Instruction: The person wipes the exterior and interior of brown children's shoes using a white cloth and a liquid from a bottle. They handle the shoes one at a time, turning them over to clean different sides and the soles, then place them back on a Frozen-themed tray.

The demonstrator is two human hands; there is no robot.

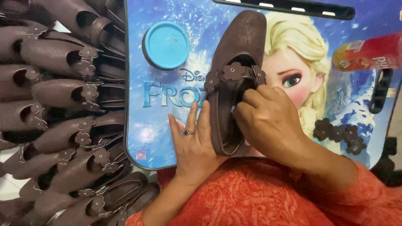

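A brown flat shoe point(236, 54) lies toe-away on a blue printed lap table point(159, 142). A strap of three brown flowers point(228, 73) crosses its opening. My right hand point(268, 121) is curled over the shoe's opening, its fingertips pressing the right end of the flower strap against the shoe's edge. With its fingers apart, my left hand point(194, 142) lies flat on the table against the shoe's left side; one finger wears a ring. Orange sleeves cover both arms.
Several finished brown shoes point(63, 109) with flower straps are piled at the left, beyond the table's edge. A round blue lid point(166, 44) sits at the table's upper left. Loose brown flower pieces point(339, 134) lie at the right. A red tube point(368, 52) lies at the upper right.
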